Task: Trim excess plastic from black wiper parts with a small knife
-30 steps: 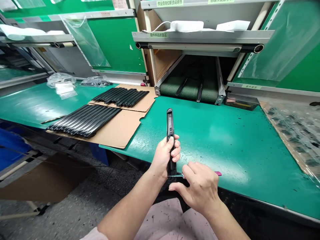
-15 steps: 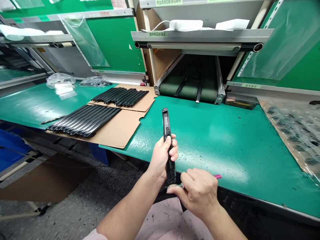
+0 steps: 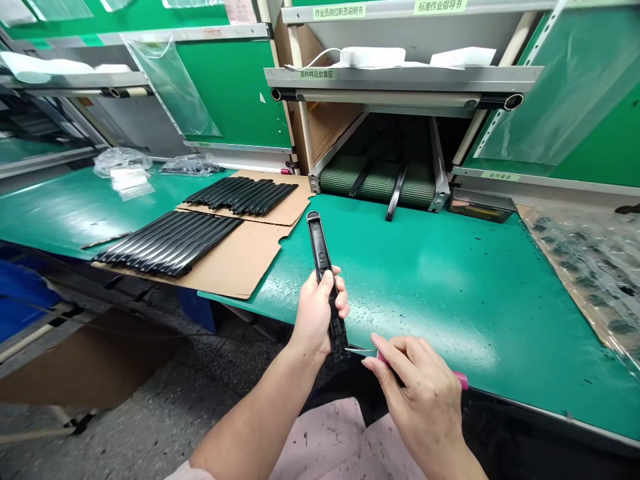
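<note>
My left hand (image 3: 313, 313) is wrapped round the middle of a long black plastic part (image 3: 320, 248), its hollow, ribbed inner side facing up. The thumb presses on that inner side. In my right hand (image 3: 423, 390) is a pink-handled knife (image 3: 364, 351) with a slim curved metal blade. Its blade tip is at the right edge of the part's near end; whether it touches cannot be told. The rear of the pink handle sticks out beyond my right fist.
Rows of black plastic strips (image 3: 170, 241) lie on cardboard (image 3: 250, 263) at the left. Ahead, a conveyor belt (image 3: 340, 177) carries two black pieces, one overhanging its end. At right sit a dark tray (image 3: 483, 205) and clear plastic packaging (image 3: 595, 267). A shelf (image 3: 400, 79) spans the conveyor.
My right hand has moved right and down, bringing the knife's blade into sight. The part's far end has swung left. One piece on the conveyor has come further over its front end.
</note>
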`<state>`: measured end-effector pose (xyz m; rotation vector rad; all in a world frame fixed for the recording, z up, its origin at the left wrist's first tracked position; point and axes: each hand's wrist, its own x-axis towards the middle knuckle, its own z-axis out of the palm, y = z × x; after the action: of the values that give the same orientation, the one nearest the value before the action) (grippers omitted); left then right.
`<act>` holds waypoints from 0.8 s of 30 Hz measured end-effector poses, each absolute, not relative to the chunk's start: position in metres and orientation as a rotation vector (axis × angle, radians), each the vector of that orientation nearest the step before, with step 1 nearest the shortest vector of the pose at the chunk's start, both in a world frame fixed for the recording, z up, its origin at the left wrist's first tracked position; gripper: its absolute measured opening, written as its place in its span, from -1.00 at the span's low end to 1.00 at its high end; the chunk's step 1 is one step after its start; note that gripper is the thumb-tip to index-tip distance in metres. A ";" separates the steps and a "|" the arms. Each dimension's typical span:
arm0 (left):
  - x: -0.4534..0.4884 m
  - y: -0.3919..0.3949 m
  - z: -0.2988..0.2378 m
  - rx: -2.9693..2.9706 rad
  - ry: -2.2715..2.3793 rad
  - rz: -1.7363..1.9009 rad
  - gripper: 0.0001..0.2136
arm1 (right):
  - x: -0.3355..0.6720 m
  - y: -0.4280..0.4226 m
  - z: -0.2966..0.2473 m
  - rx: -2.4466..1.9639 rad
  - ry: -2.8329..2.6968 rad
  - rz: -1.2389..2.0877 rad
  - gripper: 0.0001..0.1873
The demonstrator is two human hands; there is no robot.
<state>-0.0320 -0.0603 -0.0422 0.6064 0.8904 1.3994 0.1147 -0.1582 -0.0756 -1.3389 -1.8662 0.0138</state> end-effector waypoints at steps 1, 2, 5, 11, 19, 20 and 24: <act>-0.032 -0.061 -0.042 0.621 0.897 1.398 -0.82 | 0.115 -0.158 -0.075 -1.346 -1.868 -0.001 -0.74; -0.032 -0.061 -0.042 0.635 0.905 1.397 -0.83 | 0.114 -0.159 -0.074 -1.353 -1.870 -0.010 -0.74; -0.031 -0.061 -0.040 0.672 0.930 1.406 -0.84 | 0.111 -0.162 -0.074 -1.378 -1.863 -0.050 -0.75; -0.024 -0.066 -0.044 0.663 0.954 1.427 -0.81 | 0.109 -0.166 -0.074 -1.350 -1.758 -0.373 -0.63; -0.016 -0.074 -0.049 0.528 0.927 1.281 -0.68 | 0.103 -0.151 -0.060 -1.281 -1.697 0.359 -0.75; -0.016 -0.074 -0.048 0.536 0.921 1.275 -0.65 | 0.100 -0.150 -0.061 -1.302 -1.716 0.444 -0.64; -0.020 -0.073 -0.048 0.670 0.846 1.213 -0.55 | 0.104 -0.148 -0.065 -1.500 -1.643 0.421 -0.61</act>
<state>-0.0195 -0.0729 -0.0477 0.6700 0.8460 1.2128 0.1042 -0.1482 -0.0651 -1.5002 -1.6430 0.4214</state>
